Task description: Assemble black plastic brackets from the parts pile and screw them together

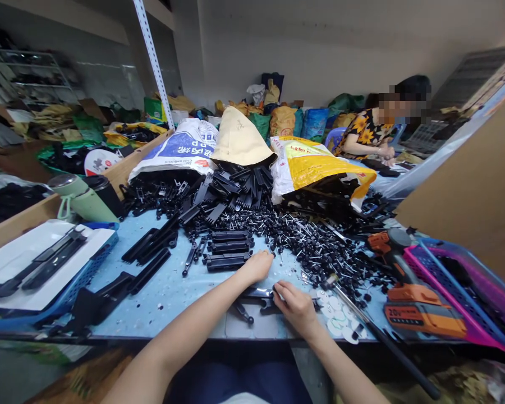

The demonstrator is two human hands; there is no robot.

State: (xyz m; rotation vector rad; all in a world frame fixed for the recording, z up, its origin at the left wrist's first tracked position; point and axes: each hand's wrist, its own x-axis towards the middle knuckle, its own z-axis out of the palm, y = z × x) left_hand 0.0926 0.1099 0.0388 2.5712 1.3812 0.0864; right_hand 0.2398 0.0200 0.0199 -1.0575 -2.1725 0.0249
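Note:
My left hand (258, 266) is at the near edge of a heap of small black parts and screws (315, 241). Its fingers are curled together, and what they hold, if anything, is hidden. Closer to me, my right hand (297, 308) pinches at the right end of a glossy black plastic part (258, 292) lying near the table's front edge. A short black piece with a round knob (244, 314) lies beside that part. Just left of my left hand, several long black plastic housings (229, 247) are lined up in a stack.
On the right lie an orange cordless drill (416, 303), a black-handled hammer-like tool (374, 325) and a pink basket (441, 297). Open sacks (248, 134) spill black parts at the back. A white tray (8, 264) and green bottle (86, 199) stand left. Another person (362, 137) sits behind.

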